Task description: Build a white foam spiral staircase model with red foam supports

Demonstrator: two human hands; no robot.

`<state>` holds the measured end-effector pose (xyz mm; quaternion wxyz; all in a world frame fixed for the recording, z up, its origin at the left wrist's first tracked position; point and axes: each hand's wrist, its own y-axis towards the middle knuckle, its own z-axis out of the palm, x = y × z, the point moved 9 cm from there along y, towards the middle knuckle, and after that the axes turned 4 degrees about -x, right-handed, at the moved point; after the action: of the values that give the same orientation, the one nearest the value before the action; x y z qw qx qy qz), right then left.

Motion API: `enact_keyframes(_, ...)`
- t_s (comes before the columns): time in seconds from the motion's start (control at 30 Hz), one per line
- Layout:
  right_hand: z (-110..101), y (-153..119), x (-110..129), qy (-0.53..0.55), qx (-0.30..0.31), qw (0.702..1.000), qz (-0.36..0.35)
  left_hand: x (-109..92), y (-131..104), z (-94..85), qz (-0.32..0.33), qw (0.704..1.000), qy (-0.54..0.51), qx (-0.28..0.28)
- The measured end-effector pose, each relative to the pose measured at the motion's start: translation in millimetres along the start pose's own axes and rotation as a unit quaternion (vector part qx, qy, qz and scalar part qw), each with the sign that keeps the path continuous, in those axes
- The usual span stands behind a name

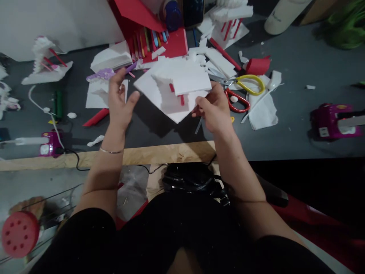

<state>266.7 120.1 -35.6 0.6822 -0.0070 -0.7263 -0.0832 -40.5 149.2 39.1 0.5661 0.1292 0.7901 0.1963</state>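
In the middle of the head view is a small white foam model with a flat base, a top panel and short red sticks between them. My right hand pinches the model's right corner, thumb on top. Just left of the model, my left hand hangs with thumb and fingers apart, holding nothing. Under and behind that hand lie a white sheet piece, a crumpled purple scrap and a red rolled piece. Scissors with one yellow and one red handle lie right of my right hand.
Similar foam models stand at the back right and far left. Purple glue-gun-like tools rest on both sides. Colored pens, a white bottle and foam scraps crowd the grey table.
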Motion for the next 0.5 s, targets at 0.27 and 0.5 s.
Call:
enact_keyframes(0.27, 28, -14, 1, 0.021, -0.028, 0.999, 0.002, 43, -52, 40.5, -0.266, 0.958, -0.107, 0.011)
enact_keyframes(0.5, 55, -36, 15, -0.016, 0.038, 0.999, -0.007, 54, -37, 66.3, -0.307, 0.935, -0.177, 0.028)
